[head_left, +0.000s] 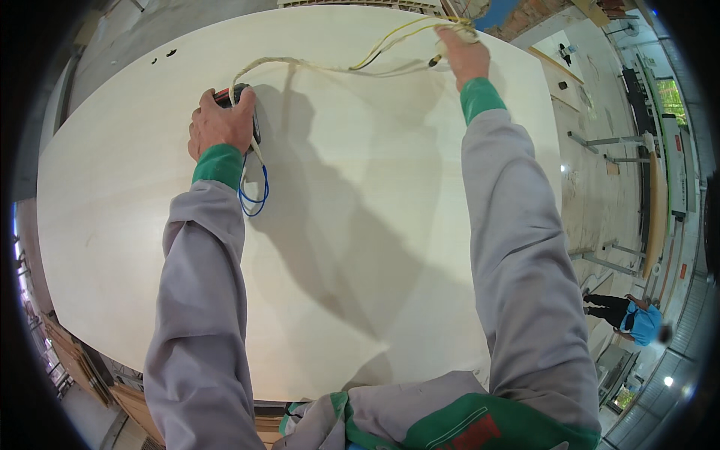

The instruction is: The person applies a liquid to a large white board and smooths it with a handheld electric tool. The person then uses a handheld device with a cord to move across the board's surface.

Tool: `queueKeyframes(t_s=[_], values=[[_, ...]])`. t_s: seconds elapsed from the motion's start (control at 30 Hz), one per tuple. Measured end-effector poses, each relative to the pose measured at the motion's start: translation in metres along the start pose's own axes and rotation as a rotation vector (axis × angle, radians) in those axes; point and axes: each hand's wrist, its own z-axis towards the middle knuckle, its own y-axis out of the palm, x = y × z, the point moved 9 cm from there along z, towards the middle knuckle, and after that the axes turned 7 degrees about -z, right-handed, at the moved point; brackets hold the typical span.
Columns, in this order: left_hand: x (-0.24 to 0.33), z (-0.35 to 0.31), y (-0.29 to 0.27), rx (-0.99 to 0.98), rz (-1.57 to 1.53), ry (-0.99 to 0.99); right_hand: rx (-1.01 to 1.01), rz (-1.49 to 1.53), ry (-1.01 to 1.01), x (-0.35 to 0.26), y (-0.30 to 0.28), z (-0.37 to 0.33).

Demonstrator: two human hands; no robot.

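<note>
Toward the far left of a large pale board [390,247], my left hand [220,126] is wrapped over a dark handheld device with a red part [238,91]. My palm hides most of it, so its kind is unclear. A thin blue wire [264,196] loops out below it onto the board. From its top a cream-wrapped cable [300,61] runs right along the far side, with loose yellow wires [390,34] beside it. At the far right edge, my right hand [466,58] is closed around the bundled end of this cable. A dark-tipped connector [435,61] pokes out beside my fingers.
Two small dark marks or holes [171,53] show at the board's far left. Beyond its right edge are metal brackets [611,141] and another panel [556,54]. A person in a blue top [641,322] stands off to the right. Stacked boards [75,360] lean at lower left.
</note>
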Motion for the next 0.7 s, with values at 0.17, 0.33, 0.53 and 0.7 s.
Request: queueKeyframes(t_s=[0.17,0.33,0.53,0.7], values=[[0.002,-0.001,-0.002,0.025,0.011,0.011,0.015,-0.004,-0.087,-0.004,0.001,0.017],[0.007,-0.001,-0.003,0.029,-0.011,0.035,0.065,-0.032,-0.119,0.000,0.005,0.041],[0.006,0.002,0.002,0.010,-0.021,0.049,-0.018,-0.067,-0.217,-0.010,0.022,0.048],[0.005,0.003,0.002,0.020,-0.014,0.064,-0.029,-0.136,-0.092,-0.020,0.021,0.057]])
